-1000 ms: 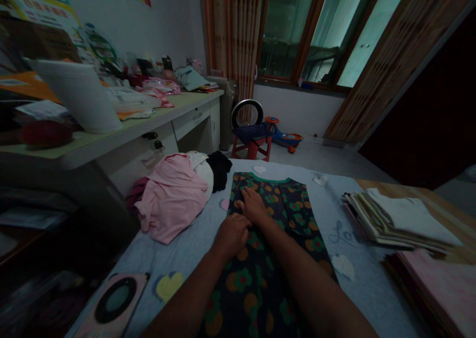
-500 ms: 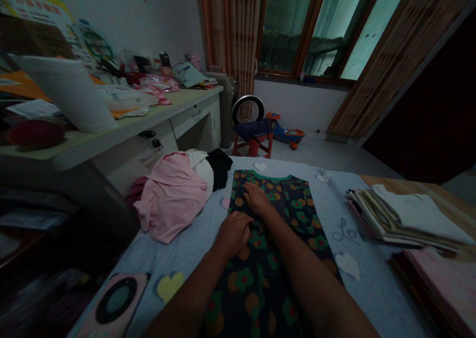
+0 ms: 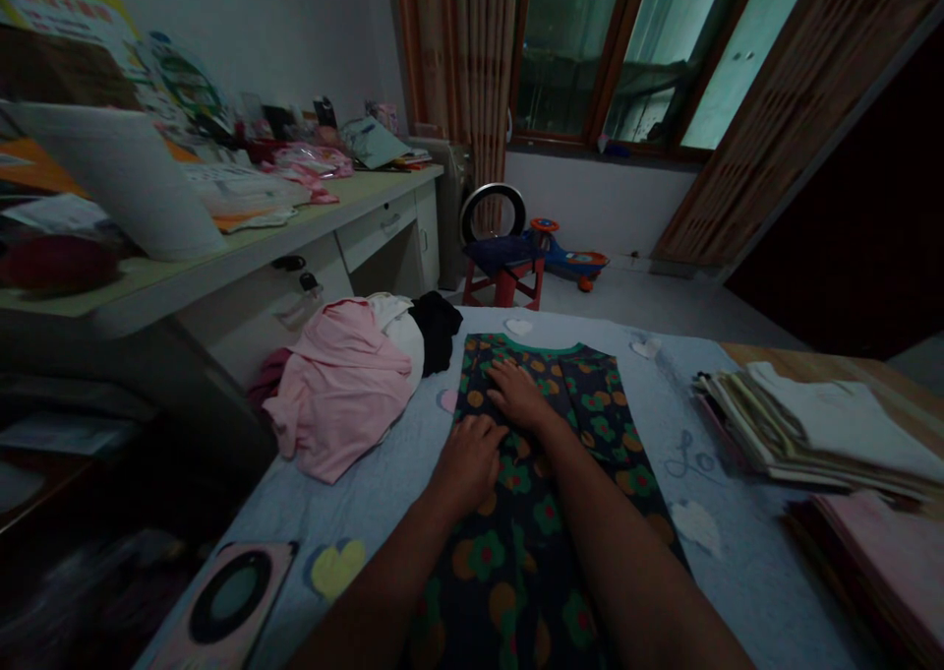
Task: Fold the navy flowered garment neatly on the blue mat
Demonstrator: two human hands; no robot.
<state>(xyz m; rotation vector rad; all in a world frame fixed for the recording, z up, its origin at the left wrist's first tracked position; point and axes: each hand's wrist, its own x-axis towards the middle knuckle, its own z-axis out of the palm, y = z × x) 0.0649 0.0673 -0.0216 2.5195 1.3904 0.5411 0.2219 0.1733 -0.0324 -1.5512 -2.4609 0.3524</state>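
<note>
A dark garment with green and orange flowers (image 3: 546, 513) and a green neckline lies spread out on the blue bed cover, its neck end away from me. My right hand (image 3: 518, 396) rests flat on its upper left part, fingers spread. Closer to me, my left hand (image 3: 472, 456) lies over the garment's left edge, its fingers stretched loosely to the right across the cloth. Neither hand visibly grips the fabric. A heap of clothes with a pink top (image 3: 346, 385) sits left of the garment.
To the right are a folded pile with a white top (image 3: 841, 414) and a folded pink pile (image 3: 885, 542). A pink case with a black ring (image 3: 269, 591) lies front left. A cluttered desk (image 3: 287, 242) stands left; a red stool (image 3: 505, 286) is beyond the bed.
My right hand has shifted slightly right on the garment and its fingers are spread wider. My left hand has barely moved, its fingers a little more stretched. The view has shifted slightly.
</note>
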